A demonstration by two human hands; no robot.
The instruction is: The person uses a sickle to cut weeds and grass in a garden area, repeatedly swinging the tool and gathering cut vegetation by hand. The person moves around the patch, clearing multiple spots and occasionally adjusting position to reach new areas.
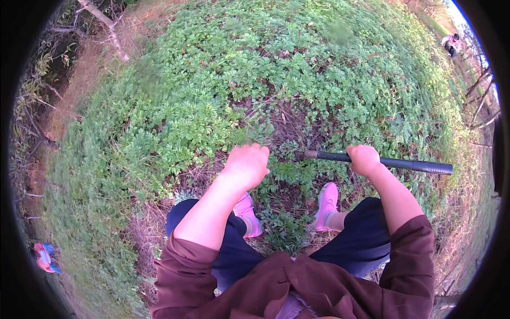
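My right hand [363,160] is wrapped around the dark shaft of a long-handled hand tool [332,156]. The tool lies nearly level across the view, its ribbed grip end pointing right. At its left end is a brownish metal part, and whatever lies beyond that is hard to make out among the leaves. My left hand [248,163] is curled, knuckles up, just above the low green plants [207,131]. Its palm side is hidden, so I cannot tell whether any stems are in it. A patch of dry stalks [295,123] shows ahead, between and beyond the hands.
My pink shoes [327,205] stand apart on the ground, with leafy plants between them. A bare branch [105,24] reaches in at upper left, and more branches [480,99] are at right. One person [452,44] is far off at upper right. Something pink and blue [46,258] is at lower left.
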